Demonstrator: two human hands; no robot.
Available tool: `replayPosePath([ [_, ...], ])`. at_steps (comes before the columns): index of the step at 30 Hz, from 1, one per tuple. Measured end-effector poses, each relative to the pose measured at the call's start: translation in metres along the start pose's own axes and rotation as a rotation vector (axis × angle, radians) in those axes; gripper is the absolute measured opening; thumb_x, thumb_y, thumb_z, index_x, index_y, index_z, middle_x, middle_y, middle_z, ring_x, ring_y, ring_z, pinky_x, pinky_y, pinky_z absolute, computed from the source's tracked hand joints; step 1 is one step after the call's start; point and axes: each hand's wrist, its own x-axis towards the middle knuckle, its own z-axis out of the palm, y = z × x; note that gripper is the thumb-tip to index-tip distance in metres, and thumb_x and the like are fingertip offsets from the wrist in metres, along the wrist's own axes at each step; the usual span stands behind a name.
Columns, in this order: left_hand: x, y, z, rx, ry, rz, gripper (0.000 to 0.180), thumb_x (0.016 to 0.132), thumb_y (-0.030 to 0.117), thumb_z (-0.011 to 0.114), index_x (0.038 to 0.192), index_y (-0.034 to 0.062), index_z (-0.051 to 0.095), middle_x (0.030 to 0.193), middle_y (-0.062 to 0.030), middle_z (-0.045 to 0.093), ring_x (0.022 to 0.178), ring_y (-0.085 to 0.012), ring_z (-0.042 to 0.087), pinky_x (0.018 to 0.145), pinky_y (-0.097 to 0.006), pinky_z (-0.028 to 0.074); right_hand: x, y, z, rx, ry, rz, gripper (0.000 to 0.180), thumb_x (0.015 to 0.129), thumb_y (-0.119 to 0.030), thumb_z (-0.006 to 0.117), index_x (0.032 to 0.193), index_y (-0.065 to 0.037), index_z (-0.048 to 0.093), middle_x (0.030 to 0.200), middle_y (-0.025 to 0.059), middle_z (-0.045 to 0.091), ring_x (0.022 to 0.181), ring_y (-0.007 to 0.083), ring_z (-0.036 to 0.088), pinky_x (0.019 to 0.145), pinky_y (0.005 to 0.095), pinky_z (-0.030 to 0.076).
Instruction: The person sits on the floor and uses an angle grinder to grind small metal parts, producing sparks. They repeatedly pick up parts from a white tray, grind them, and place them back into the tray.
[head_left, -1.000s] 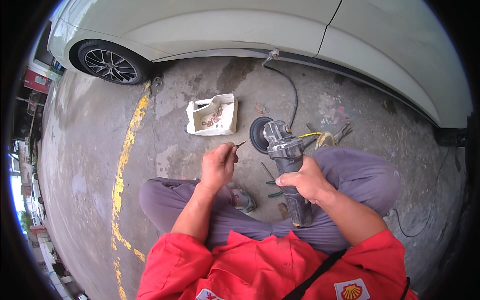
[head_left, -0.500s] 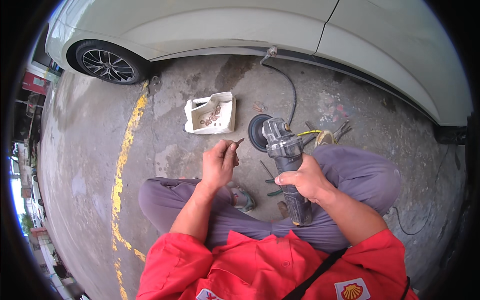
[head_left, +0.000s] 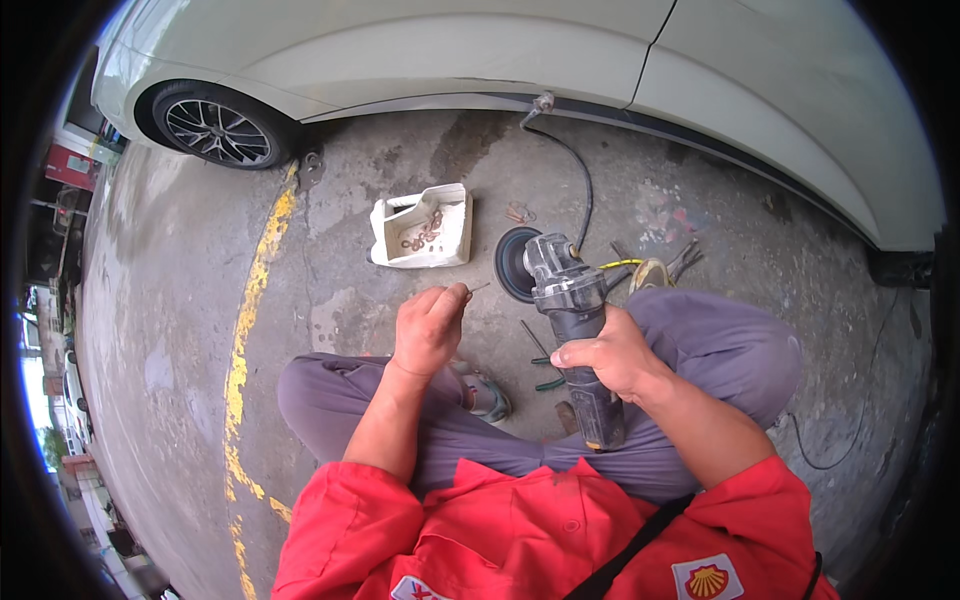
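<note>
My right hand (head_left: 605, 358) is wrapped round the body of a grey and black angle grinder (head_left: 575, 315). Its dark round disc (head_left: 514, 264) faces left, toward my other hand. Between the thumb and fingers of my left hand (head_left: 430, 322) is a small thin metal piece (head_left: 479, 288), its tip sticking out toward the disc with a gap between them. Beyond my left hand stands a cut-open white plastic container (head_left: 455, 250), holding several small copper-coloured rings (head_left: 424, 235).
A pale car (head_left: 450, 50) with a dark-spoked wheel (head_left: 218, 132) spans the far side. A black cord (head_left: 586, 180) runs from its sill toward the grinder. Green-handled pliers (head_left: 548, 384) and other hand tools (head_left: 684, 260) lie on the concrete near my crossed legs (head_left: 715, 350).
My left hand has turned slightly and lowered a little, so the metal piece now shows a thinner edge. The grinder has barely shifted in my right hand.
</note>
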Motion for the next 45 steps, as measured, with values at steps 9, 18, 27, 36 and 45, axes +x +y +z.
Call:
replayPosePath([
  [9,0.000,0.000,0.003,-0.171,0.033,-0.133,0.010,0.090,0.001,0.069,0.099,0.0036,0.066,0.070,-0.0104,0.063,0.061,-0.0264,0.064,0.056,-0.036,0.050,0.003,0.002,-0.004,-0.024,-0.047,0.038,0.027,0.072,-0.004,0.080,0.093,-0.003,0.063,0.080,0.0034,0.062,0.070,0.0145,0.060,0.065,0.0335,0.048],
  [18,-0.003,0.018,0.015,-0.597,-0.109,-0.719,0.019,0.107,0.014,0.057,0.098,-0.0012,0.065,0.064,-0.0031,0.064,0.057,-0.0081,0.059,0.053,-0.026,0.048,-0.001,0.000,-0.002,-0.008,0.000,-0.013,0.030,0.072,-0.001,0.080,0.097,-0.001,0.063,0.082,0.0039,0.063,0.071,0.0139,0.060,0.067,0.0319,0.049],
  [27,0.000,0.017,0.006,-0.453,-0.077,-0.535,0.013,0.103,0.012,0.062,0.098,0.0007,0.067,0.065,-0.0062,0.065,0.058,-0.0125,0.064,0.056,-0.029,0.051,0.005,0.006,-0.004,-0.081,0.004,-0.007,0.037,0.073,0.002,0.080,0.105,0.001,0.062,0.084,0.0062,0.065,0.072,0.0156,0.064,0.066,0.0319,0.052],
  [36,-0.005,0.007,0.014,-0.219,-0.045,-0.268,0.008,0.092,0.004,0.071,0.099,0.0041,0.067,0.074,-0.0129,0.064,0.064,-0.0289,0.064,0.058,-0.037,0.050,0.002,0.000,-0.004,-0.007,-0.029,0.024,0.030,0.071,-0.004,0.081,0.096,-0.002,0.064,0.084,0.0034,0.062,0.075,0.0151,0.061,0.068,0.0336,0.049],
  [45,-0.007,-0.002,0.010,-0.160,-0.031,-0.113,0.018,0.085,0.000,0.073,0.100,0.0051,0.067,0.074,-0.0139,0.064,0.065,-0.0344,0.062,0.058,-0.043,0.049,0.003,0.001,-0.004,-0.012,-0.028,0.046,0.029,0.071,-0.004,0.081,0.094,-0.003,0.063,0.082,0.0035,0.062,0.072,0.0154,0.060,0.067,0.0336,0.049],
])
